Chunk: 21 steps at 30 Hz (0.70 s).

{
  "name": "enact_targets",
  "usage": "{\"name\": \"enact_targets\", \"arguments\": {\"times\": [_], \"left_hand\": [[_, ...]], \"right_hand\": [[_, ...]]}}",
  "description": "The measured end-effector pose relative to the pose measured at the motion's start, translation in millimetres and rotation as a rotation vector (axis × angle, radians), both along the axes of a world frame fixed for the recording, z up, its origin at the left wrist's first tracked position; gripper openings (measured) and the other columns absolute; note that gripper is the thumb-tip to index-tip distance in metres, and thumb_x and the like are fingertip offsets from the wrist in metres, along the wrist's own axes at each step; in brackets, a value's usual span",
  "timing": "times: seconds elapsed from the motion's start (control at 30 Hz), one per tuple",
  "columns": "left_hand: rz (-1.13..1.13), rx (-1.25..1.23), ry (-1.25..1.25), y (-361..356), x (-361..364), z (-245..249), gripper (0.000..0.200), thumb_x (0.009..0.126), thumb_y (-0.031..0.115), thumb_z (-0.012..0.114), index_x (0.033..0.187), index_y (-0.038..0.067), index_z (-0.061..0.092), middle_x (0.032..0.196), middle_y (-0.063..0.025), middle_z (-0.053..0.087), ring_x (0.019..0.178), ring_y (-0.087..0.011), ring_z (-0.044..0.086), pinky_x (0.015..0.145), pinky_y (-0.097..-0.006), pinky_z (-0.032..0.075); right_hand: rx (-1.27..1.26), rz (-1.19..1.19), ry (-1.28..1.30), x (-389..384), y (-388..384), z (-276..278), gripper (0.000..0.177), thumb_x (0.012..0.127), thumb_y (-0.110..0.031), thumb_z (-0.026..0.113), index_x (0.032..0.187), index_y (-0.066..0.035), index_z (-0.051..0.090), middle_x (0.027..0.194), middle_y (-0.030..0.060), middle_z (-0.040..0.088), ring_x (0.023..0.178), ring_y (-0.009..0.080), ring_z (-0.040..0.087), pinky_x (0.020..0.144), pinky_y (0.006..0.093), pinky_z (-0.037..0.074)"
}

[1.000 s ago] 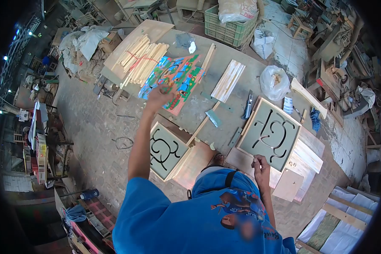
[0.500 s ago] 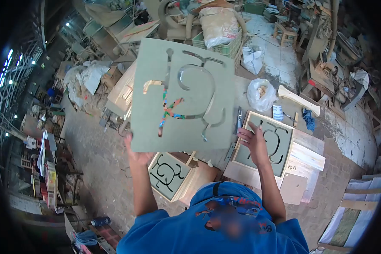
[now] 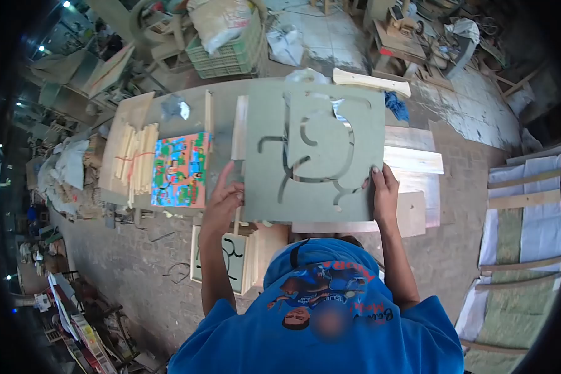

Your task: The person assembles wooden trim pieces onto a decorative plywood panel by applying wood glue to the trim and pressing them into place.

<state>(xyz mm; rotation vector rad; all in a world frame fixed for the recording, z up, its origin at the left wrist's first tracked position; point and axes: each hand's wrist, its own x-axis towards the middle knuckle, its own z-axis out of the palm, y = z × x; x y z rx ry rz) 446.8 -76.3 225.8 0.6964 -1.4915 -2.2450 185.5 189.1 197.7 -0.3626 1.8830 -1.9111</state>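
Observation:
A grey-green board (image 3: pixel 271 112) with curved slots cut through it is held up over the workbench. My left hand (image 3: pixel 223 206) is at its left edge, with the index finger stretched out and the other fingers bent against the edge. On the right edge, my right hand (image 3: pixel 385 190) grips the board, thumb on the near face. The board hides whatever lies directly under it. Left of my left hand, a brightly coloured printed sheet (image 3: pixel 181 168) lies on the workbench (image 3: pixel 221 103).
Tied wooden strips (image 3: pixel 137 159) lie at the bench's left. A wood-framed slotted panel (image 3: pixel 235 252) sits below my left forearm. Pale planks (image 3: pixel 414 161) and a blue cloth (image 3: pixel 396 106) are to the right. A green crate (image 3: pixel 230 59) stands behind the bench.
The board has moved right and down in view, over the spot where a framed panel showed. My right hand has come onto its right edge. The coloured sheet is now uncovered.

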Motion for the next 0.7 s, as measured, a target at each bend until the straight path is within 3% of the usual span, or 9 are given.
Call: {"name": "enact_targets", "arguments": {"times": [0.03, 0.07, 0.1, 0.17, 0.3, 0.4, 0.5, 0.57, 0.7], "left_hand": [[-0.006, 0.023, 0.000, 6, -7, -16, 0.062, 0.090, -0.004, 0.050, 0.150, 0.006, 0.036, 0.104, -0.0063, 0.063, 0.096, -0.0148, 0.062, 0.084, -0.0293, 0.049], [-0.072, -0.138, -0.125, 12, -13, -40, 0.058, 0.092, 0.000, 0.052, 0.148, 0.007, 0.041, 0.102, -0.0061, 0.064, 0.092, -0.0133, 0.061, 0.082, -0.0284, 0.049], [-0.138, -0.303, -0.246, 19, -20, -61, 0.055, 0.093, 0.003, 0.055, 0.146, 0.009, 0.045, 0.100, -0.0058, 0.064, 0.089, -0.0118, 0.060, 0.080, -0.0276, 0.049], [-0.128, -0.328, -0.293, 44, -34, -94, 0.050, 0.093, 0.007, 0.057, 0.143, 0.009, 0.049, 0.098, -0.0063, 0.065, 0.086, -0.0115, 0.060, 0.078, -0.0276, 0.049], [-0.120, -0.323, -0.420, 77, -50, -111, 0.042, 0.095, 0.015, 0.060, 0.136, 0.008, 0.057, 0.095, -0.0020, 0.064, 0.082, -0.0077, 0.057, 0.071, -0.0243, 0.048], [-0.061, -0.392, -0.451, 81, -53, -152, 0.040, 0.093, 0.015, 0.063, 0.131, 0.006, 0.061, 0.094, -0.0050, 0.064, 0.085, -0.0103, 0.059, 0.073, -0.0256, 0.049], [-0.040, -0.511, -0.472, 78, -59, -168, 0.039, 0.090, 0.014, 0.065, 0.128, 0.005, 0.063, 0.096, -0.0073, 0.063, 0.087, -0.0138, 0.061, 0.076, -0.0278, 0.050], [-0.058, -0.553, -0.505, 75, -67, -168, 0.038, 0.089, 0.013, 0.066, 0.126, 0.004, 0.064, 0.098, -0.0083, 0.063, 0.088, -0.0158, 0.061, 0.078, -0.0291, 0.050], [0.036, -0.508, -0.492, 66, -90, -176, 0.035, 0.089, 0.013, 0.066, 0.123, 0.004, 0.065, 0.099, -0.0084, 0.060, 0.088, -0.0176, 0.061, 0.081, -0.0311, 0.051]], "right_hand": [[0.116, -0.071, 0.076, 4, 12, -6, 0.035, 0.102, -0.024, 0.053, 0.123, 0.004, 0.058, 0.081, 0.0041, 0.062, 0.070, 0.0090, 0.053, 0.065, 0.0262, 0.044], [0.149, -0.161, 0.102, 8, 24, -19, 0.036, 0.102, -0.023, 0.054, 0.123, 0.005, 0.056, 0.079, 0.0046, 0.061, 0.067, 0.0090, 0.052, 0.061, 0.0266, 0.043], [0.192, -0.213, 0.100, 14, 36, -25, 0.035, 0.102, -0.023, 0.054, 0.124, 0.005, 0.055, 0.080, 0.0054, 0.061, 0.070, 0.0092, 0.053, 0.062, 0.0260, 0.043], [0.222, -0.300, 0.134, 18, 60, -56, 0.036, 0.102, -0.023, 0.055, 0.125, 0.004, 0.055, 0.082, 0.0072, 0.062, 0.073, 0.0108, 0.053, 0.064, 0.0264, 0.044], [0.449, -0.294, 0.224, 9, 88, -84, 0.036, 0.100, -0.021, 0.057, 0.125, 0.005, 0.054, 0.090, 0.0130, 0.063, 0.077, 0.0156, 0.056, 0.068, 0.0306, 0.047], [0.583, -0.211, 0.363, -6, 87, -102, 0.036, 0.097, -0.014, 0.057, 0.126, 0.007, 0.053, 0.112, 0.0222, 0.060, 0.089, 0.0283, 0.061, 0.080, 0.0395, 0.050], [0.572, -0.158, 0.440, -25, 70, -116, 0.036, 0.096, -0.014, 0.057, 0.126, 0.006, 0.053, 0.114, 0.0249, 0.058, 0.092, 0.0342, 0.062, 0.082, 0.0418, 0.050], [0.687, -0.087, 0.538, -40, 65, -129, 0.039, 0.095, -0.017, 0.059, 0.126, 0.006, 0.053, 0.116, 0.0277, 0.056, 0.102, 0.0439, 0.057, 0.089, 0.0472, 0.048], [0.731, -0.068, 0.534, -60, 49, -136, 0.044, 0.095, -0.025, 0.059, 0.127, 0.005, 0.054, 0.117, 0.0266, 0.056, 0.107, 0.0434, 0.055, 0.093, 0.0487, 0.045]]}}
